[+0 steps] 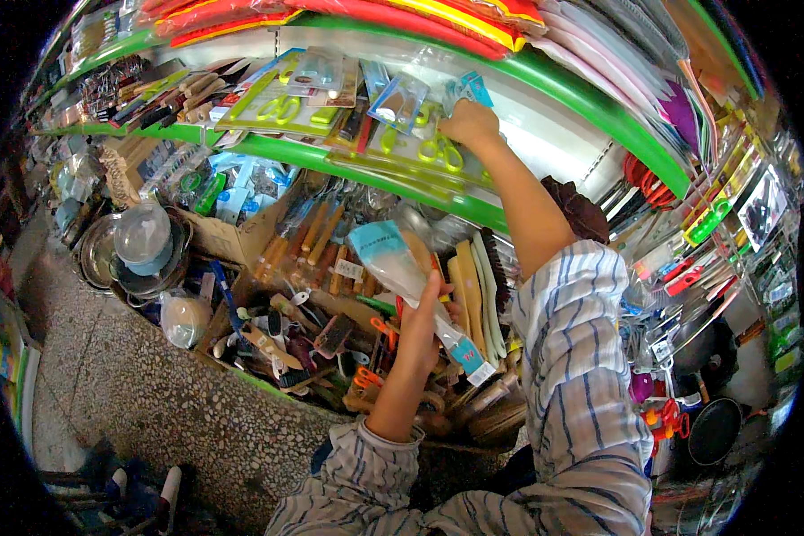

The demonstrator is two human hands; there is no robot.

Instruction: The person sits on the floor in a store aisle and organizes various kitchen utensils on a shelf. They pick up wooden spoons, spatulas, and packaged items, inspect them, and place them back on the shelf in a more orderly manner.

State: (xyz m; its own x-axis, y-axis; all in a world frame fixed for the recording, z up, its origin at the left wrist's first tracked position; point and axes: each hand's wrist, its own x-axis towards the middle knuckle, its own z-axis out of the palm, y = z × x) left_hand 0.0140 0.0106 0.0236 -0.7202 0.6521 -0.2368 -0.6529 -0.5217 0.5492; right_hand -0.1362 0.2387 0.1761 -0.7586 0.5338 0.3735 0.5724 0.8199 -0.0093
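My left hand (423, 321) is closed around a clear plastic package (395, 268) with blue printed ends. It is held at a slant over the lower goods, and what lies inside it is hard to make out. Farther up, my right hand (472, 124) reaches onto the green-edged shelf. Its fingers are on another clear and blue package (472, 89) by the shelf's back wall. Beside that hand lie carded sets with lime-green scissors (441, 151) and a blue-edged blister pack (399, 104).
Red and yellow packages (409, 23) fill the shelf above. Below are wooden-handled utensils (321, 234), upright brushes (472, 288) and a box of mixed brushes (295, 335). Metal pots (151, 241) stand to the left over the speckled floor (194, 415). Pans (714, 431) hang at right.
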